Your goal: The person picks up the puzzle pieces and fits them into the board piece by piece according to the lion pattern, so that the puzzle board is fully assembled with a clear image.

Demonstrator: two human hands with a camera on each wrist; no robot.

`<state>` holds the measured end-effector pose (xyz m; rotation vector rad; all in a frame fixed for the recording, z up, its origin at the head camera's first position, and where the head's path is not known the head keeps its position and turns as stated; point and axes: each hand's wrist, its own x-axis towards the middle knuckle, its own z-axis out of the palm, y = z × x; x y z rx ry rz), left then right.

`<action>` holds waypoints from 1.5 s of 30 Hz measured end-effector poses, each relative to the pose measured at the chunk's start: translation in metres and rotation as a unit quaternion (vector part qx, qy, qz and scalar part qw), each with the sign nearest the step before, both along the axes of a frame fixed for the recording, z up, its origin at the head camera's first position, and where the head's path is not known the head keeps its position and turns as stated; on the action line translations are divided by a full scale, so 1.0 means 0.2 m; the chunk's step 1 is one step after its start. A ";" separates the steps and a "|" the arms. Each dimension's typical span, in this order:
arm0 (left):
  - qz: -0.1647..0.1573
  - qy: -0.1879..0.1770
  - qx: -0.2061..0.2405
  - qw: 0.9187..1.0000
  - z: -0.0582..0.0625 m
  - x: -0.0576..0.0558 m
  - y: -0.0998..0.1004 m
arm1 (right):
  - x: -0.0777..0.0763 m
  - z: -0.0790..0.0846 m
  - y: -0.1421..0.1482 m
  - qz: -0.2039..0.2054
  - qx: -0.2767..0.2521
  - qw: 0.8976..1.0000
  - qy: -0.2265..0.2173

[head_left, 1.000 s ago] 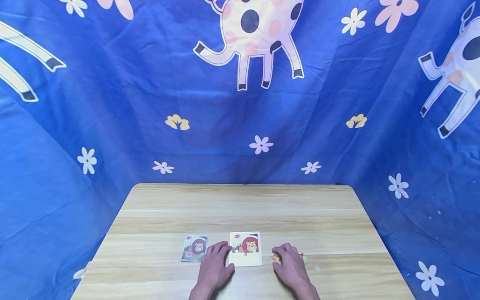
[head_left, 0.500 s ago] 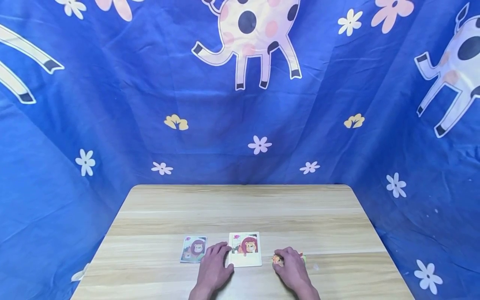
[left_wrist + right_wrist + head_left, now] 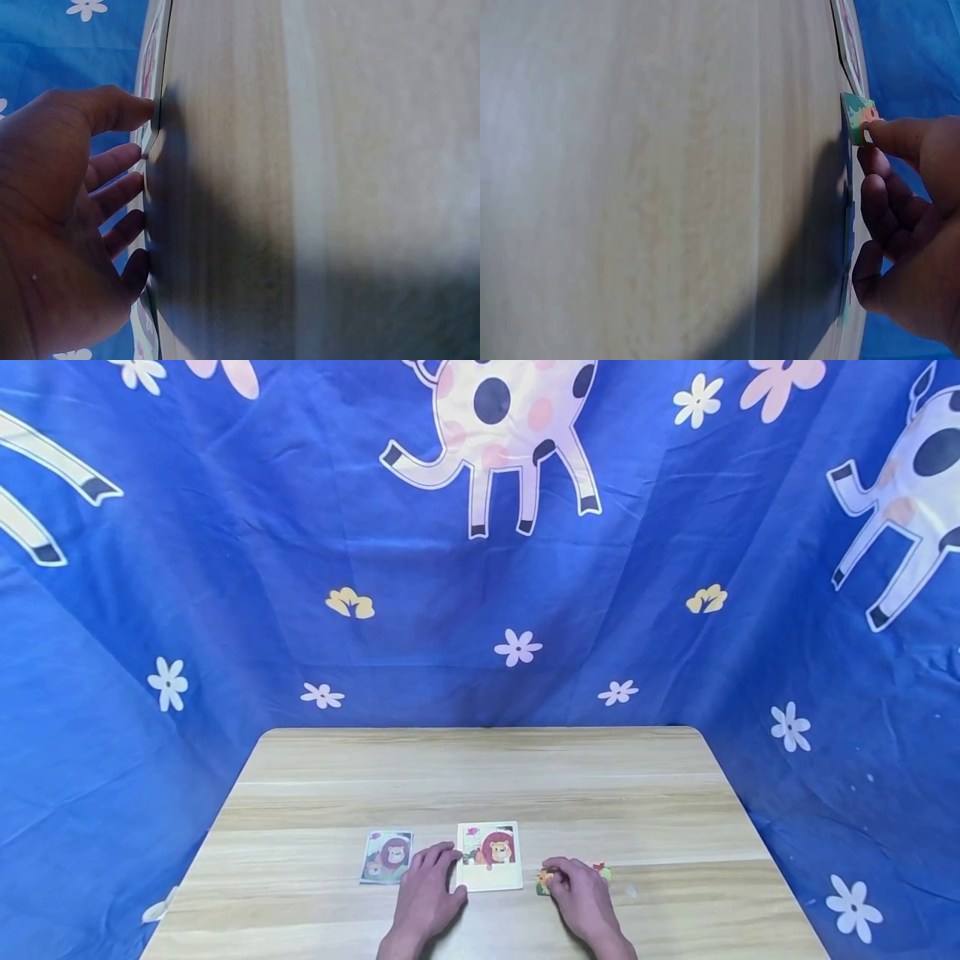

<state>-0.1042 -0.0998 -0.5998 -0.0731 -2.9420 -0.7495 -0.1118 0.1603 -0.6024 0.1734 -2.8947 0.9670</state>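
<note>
A white-framed jigsaw board (image 3: 501,878) lies flat on the table, its upper part filled with a lion picture and its lower strip pale and bare. My left hand (image 3: 426,893) rests at the board's left side. In the left wrist view the thumb (image 3: 124,112) touches the board's edge, while the other fingers lie loosely spread at the table. To the right of the board, my right hand (image 3: 585,902) pinches a green and orange puzzle piece (image 3: 855,120) between thumb and fingers. More colourful pieces (image 3: 604,871) show beyond that hand, partly hidden by it.
A lion picture card (image 3: 386,858) lies left of the board, close to the left hand. The wooden table (image 3: 480,777) has rounded far corners. Blue patterned cloth (image 3: 420,652) hangs behind it and on both sides.
The right hand has drawn a puzzle piece slightly left toward the board, uncovering more of the pieces behind it. The left hand stays at the board. The head view has shifted slightly.
</note>
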 end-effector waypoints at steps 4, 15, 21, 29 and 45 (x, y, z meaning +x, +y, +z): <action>0.002 0.001 0.002 1.000 0.01 0.00 0.00 | 0.00 0.00 -0.02 0.001 -0.034 0.999 -0.009; 0.001 0.003 -0.003 1.000 0.04 0.00 0.00 | -0.03 0.03 -0.11 0.001 -0.085 0.996 -0.036; 0.000 0.014 -0.007 1.000 0.04 0.00 -0.01 | -0.05 0.04 -0.18 0.016 -0.092 0.995 -0.039; 0.000 -0.006 0.000 1.000 0.04 -0.01 -0.01 | -0.05 0.04 -0.24 0.035 -0.096 0.995 -0.020; -0.007 0.012 -0.004 1.000 0.06 0.00 -0.02 | -0.09 0.05 -0.38 0.084 -0.056 0.995 -0.018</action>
